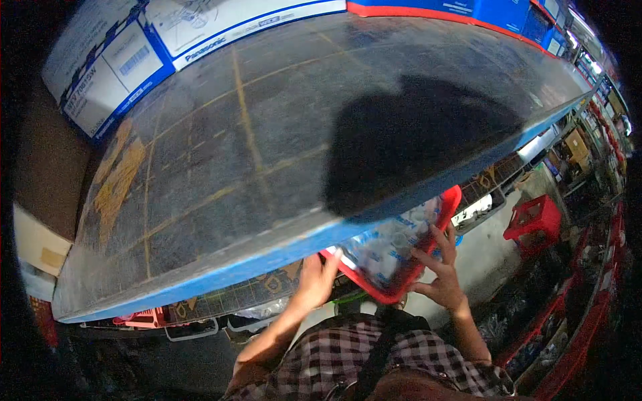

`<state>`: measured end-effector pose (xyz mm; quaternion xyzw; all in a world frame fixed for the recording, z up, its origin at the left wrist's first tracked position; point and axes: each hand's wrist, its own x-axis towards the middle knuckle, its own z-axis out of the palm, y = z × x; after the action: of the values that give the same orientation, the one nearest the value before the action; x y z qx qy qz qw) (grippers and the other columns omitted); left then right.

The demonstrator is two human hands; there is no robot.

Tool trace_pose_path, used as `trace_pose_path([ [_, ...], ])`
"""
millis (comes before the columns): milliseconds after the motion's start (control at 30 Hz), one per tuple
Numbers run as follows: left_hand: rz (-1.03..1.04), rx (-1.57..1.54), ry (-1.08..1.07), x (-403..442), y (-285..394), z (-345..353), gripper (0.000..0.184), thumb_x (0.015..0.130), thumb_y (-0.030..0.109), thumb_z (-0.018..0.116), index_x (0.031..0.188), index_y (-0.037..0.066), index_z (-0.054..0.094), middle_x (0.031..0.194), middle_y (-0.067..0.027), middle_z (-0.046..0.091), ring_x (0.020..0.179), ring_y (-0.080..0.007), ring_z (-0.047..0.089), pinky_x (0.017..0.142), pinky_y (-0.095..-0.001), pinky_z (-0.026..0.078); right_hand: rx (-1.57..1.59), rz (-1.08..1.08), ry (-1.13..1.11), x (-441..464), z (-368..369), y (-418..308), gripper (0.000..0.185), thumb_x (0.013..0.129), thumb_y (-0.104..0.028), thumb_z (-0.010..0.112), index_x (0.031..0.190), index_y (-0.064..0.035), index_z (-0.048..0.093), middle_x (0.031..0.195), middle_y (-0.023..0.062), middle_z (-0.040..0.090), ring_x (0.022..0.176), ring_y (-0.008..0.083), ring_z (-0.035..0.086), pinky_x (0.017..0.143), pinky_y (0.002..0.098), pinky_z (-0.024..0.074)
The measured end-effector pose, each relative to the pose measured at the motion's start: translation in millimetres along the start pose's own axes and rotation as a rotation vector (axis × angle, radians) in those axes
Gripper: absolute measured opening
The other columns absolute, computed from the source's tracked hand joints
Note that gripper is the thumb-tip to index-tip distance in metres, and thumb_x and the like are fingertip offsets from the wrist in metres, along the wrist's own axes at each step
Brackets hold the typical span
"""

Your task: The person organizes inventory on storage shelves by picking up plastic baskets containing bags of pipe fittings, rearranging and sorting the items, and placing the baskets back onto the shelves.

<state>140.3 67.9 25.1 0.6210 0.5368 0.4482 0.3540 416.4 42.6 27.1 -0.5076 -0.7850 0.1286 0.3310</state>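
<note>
packets (394, 246) in tray (382, 295) | tray between left hand (317, 281) and right hand (441, 271), partly beneath worktop (200, 154) | boxes (247, 23) along worktop's far side

Dim; large dark shadow (414, 140) over tabletop (200, 140); fisheye-bent edges, black corners.

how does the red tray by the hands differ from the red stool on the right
The left hand and right hand touch the red tray; neither touches the red stool. The tray holds clear bags with blue print; the stool shows gaps in its sides. Both are red.
</note>
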Motion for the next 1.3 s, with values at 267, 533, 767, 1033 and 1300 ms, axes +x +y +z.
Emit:
trace_pose_path([
  [267,-0.020,0.152,-0.024,102.4,-121.9,-33.2,0.054,0.095,0.042,0.031,0.129,0.001,0.041,0.136,-0.0155,0.040,0.126,-0.0257,0.035,0.106,-0.0344,0.024,-0.273,-0.005,0.262,66.0,75.5,-36.1,0.050,0.075,-0.044,0.065,0.119,-0.0222,0.056,0.137,0.0171,0.031,0.126,0.0425,0.021,0.103,0.0606,0.0123],
  [533,-0.166,-0.488,0.105,140.1,-118.7,-38.4,0.056,0.095,0.047,0.033,0.129,0.004,0.044,0.135,-0.0128,0.041,0.123,-0.0228,0.038,0.103,-0.0341,0.028,-0.217,-0.088,0.242,87.0,84.4,-31.2,0.064,0.074,-0.035,0.064,0.132,-0.0226,0.040,0.141,0.0207,0.021,0.130,0.0470,0.013,0.105,0.0612,0.0075],
  [767,-0.021,-0.153,0.448,61.2,-103.0,-36.9,0.048,0.096,0.026,0.040,0.134,-0.003,0.035,0.142,-0.0154,0.032,0.129,-0.0228,0.032,0.107,-0.0347,0.022,0.109,-0.009,-0.019,15.2,11.9,7.6,0.035,0.080,-0.018,0.057,0.114,-0.0088,0.057,0.116,0.0145,0.054,0.103,0.0328,0.053,0.088,0.0410,0.0450],
  [1033,0.247,-0.115,0.589,41.2,61.2,36.4,0.035,0.093,0.017,0.046,0.120,-0.005,0.050,0.117,-0.0168,0.054,0.104,-0.0259,0.052,0.093,-0.0338,0.038,0.033,0.343,0.191,-117.6,-82.7,59.8,0.025,0.080,-0.016,0.057,0.102,-0.0035,0.063,0.087,0.0159,0.064,0.082,0.0328,0.062,0.072,0.0402,0.0489],
  [1300,0.444,-0.351,-0.026,57.1,121.6,174.8,0.021,0.092,0.013,0.048,0.091,-0.004,0.061,0.080,-0.0068,0.062,0.074,-0.0129,0.056,0.072,-0.0260,0.047,-0.021,0.483,0.485,-187.5,-125.6,112.2,0.019,0.079,-0.014,0.059,0.095,-0.0036,0.064,0.087,0.0150,0.065,0.080,0.0325,0.062,0.070,0.0395,0.0496],
])
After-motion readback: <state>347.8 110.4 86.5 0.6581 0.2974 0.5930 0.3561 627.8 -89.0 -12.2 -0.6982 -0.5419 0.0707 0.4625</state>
